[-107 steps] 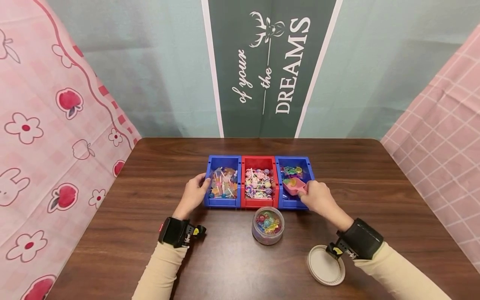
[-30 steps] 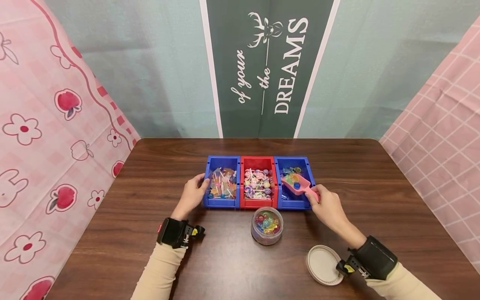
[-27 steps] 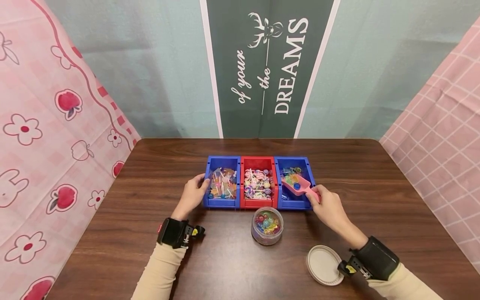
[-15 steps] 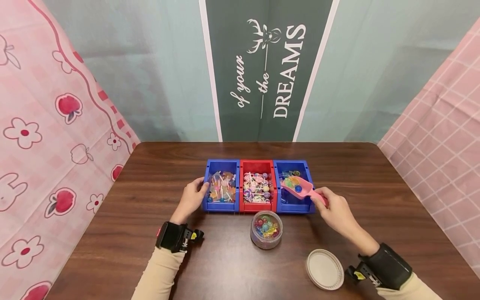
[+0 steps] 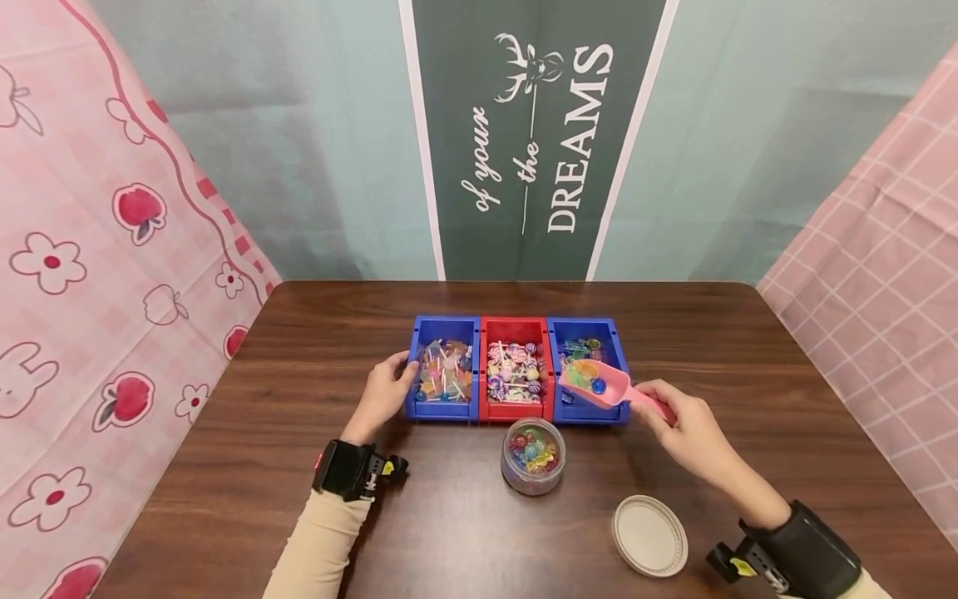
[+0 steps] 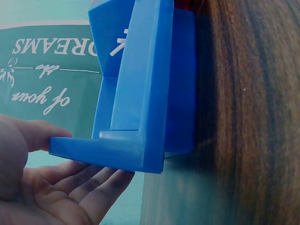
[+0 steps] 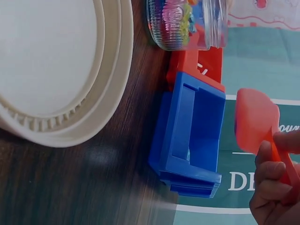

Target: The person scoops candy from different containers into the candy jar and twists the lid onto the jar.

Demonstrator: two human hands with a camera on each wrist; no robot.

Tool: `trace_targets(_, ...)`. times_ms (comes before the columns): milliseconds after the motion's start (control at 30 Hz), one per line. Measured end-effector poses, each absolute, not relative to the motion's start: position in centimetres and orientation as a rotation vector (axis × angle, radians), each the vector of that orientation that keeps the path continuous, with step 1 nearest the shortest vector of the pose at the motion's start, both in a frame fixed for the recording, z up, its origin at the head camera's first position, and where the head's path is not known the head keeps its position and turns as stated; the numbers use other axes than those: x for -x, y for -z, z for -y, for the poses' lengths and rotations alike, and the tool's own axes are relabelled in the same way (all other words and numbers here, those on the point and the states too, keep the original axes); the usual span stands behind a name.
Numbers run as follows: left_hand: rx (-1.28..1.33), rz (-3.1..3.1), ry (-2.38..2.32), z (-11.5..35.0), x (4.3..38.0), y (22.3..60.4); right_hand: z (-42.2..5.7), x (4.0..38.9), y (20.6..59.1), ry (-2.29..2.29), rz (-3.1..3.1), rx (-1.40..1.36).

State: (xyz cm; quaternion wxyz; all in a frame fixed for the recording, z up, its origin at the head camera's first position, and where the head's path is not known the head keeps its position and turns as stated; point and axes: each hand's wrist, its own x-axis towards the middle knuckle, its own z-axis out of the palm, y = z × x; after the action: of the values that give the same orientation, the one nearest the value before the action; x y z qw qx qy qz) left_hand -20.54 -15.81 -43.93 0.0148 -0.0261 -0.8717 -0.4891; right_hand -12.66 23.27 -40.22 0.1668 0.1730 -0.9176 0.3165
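My right hand (image 5: pixel 684 420) grips the handle of a pink scoop (image 5: pixel 615 387), which carries several wrapped-looking green, orange and blue candies. The scoop is over the front of the right blue bin (image 5: pixel 591 413); in the right wrist view the scoop (image 7: pixel 257 119) shows raised above that bin. With thumb at the rim and fingers along the outer side, my left hand (image 5: pixel 384 398) holds the left blue bin (image 5: pixel 443 410) of lollipops. Between the blue bins is a red bin (image 5: pixel 516 412) of striped lollipops. A clear jar (image 5: pixel 533 482) of colourful candies stands in front.
An off-white round lid (image 5: pixel 649 537) lies on the brown table (image 5: pixel 479 549), right of the jar and nearer me. A teal and green printed cloth (image 5: pixel 359 150) hangs behind the table, and pink cloths hang at both sides.
The scoop was down among the candies in the right bin; it has risen and shifted right and towards me with candies in it. My left hand has stayed on the left bin.
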Motion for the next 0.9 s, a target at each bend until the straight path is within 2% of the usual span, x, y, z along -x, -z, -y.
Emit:
trace_targets(567,0.102,2.703,1.527,15.8,20.5,43.9,-23.7,11.3,40.2,-1.174,2.638,-1.014)
trace_targets(900,0.085,2.702,1.523,15.8,20.5,43.9,-23.7,11.3,39.9,-1.107,2.634,-1.054)
